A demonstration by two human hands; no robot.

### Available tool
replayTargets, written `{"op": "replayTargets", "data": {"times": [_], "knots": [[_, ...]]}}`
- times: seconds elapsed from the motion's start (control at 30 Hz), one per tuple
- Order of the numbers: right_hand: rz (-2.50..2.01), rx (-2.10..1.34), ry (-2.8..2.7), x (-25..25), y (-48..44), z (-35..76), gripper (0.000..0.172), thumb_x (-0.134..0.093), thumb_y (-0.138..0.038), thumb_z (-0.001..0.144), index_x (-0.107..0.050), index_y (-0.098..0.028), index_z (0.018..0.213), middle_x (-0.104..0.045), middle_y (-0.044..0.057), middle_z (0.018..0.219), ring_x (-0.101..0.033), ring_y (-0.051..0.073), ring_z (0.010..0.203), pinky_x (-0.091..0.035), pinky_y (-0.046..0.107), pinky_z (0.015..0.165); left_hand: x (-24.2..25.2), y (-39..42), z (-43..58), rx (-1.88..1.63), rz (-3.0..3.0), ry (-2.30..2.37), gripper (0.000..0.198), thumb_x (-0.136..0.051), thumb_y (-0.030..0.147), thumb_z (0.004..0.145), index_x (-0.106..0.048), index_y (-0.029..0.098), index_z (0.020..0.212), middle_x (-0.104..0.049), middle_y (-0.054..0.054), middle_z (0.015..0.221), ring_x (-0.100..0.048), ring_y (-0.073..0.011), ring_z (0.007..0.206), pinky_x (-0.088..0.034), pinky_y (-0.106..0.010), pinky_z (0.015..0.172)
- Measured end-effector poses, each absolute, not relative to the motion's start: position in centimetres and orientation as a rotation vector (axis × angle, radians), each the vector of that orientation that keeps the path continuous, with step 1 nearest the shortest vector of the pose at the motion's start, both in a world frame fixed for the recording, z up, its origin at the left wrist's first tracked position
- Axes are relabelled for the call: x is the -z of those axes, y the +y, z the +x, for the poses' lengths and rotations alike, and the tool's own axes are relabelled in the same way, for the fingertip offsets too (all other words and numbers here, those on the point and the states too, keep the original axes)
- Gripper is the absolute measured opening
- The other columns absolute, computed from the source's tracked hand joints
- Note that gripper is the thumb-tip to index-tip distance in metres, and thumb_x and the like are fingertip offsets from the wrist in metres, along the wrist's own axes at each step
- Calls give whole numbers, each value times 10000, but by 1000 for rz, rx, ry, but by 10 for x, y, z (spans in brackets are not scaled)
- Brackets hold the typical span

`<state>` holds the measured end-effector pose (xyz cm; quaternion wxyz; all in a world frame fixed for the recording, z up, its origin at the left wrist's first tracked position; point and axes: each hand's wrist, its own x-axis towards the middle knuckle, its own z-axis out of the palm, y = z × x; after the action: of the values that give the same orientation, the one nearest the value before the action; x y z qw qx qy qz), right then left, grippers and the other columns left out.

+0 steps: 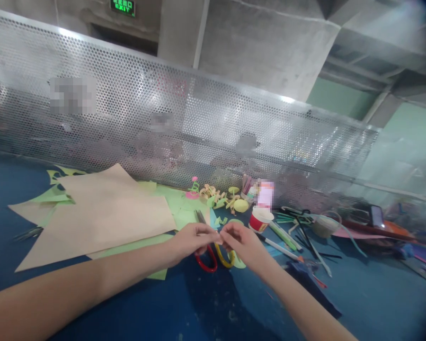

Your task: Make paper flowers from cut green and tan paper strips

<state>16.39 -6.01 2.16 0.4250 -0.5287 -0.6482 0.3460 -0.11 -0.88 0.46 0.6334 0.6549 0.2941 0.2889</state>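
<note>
Left hand (193,241) and right hand (243,244) meet fingertip to fingertip, both pinched on a tiny piece (219,233) (too small to identify) just above the scissors (213,258) on the blue table (128,308) — brown paper (102,213) to the left, cup (261,220) beyond.

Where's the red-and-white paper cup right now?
Head view, right of centre: the red-and-white paper cup stands on the blue tabletop just beyond the right hand, with green and white pens lying to its right.
</note>
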Motion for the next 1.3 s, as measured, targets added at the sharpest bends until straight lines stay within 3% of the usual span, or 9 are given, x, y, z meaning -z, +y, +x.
{"op": "replayTargets", "data": {"times": [0.13, 0.33, 0.67, 1.3], "knots": [[-1314, -831, -1507, -4, -54, 164, 229, -521, -416, 777, -493, -191, 743, -515, -22, 612, -506, 131, 568, -434, 258, 552, 5, -8, 0, -697, 1279, 599, 426, -470, 511, 768, -598, 105, 794, -582, -33, 602, -559, -127, 563, -424, -238, 556], [-1300, -634, -1508, 13, -55, 165, 203, -482, -395, 815, -500, -194, 807, -526, -12, 676, -494, 127, 593, -422, 247, 581, 18, -7, 2, -728, 1418, 542, 348, -584, 443, 722, -617, 106, 803, -619, -46, 714, -577, -123, 611, -462, -252, 611], [-1297, -659, -1521, 19, -62, 162, 238, -460, -423, 827, -531, -198, 865, -521, -17, 673, -489, 122, 603, -397, 221, 546, 26, -5, 3, -771, 1527, 548, 250, -576, 377, 748, -601, 132, 792, -596, -7, 632, -563, -114, 560, -469, -242, 580], [-1270, -620, -1566, 22, -64, 161, 215, -538, -387, 786, -561, -178, 826, -556, -7, 682, -506, 125, 614, -412, 226, 572, 17, -12, 3, -747, 1592, 625, 255, -529, 369, 753, -613, 137, 818, -576, -2, 645, -541, -104, 544, -449, -226, 555]]}}
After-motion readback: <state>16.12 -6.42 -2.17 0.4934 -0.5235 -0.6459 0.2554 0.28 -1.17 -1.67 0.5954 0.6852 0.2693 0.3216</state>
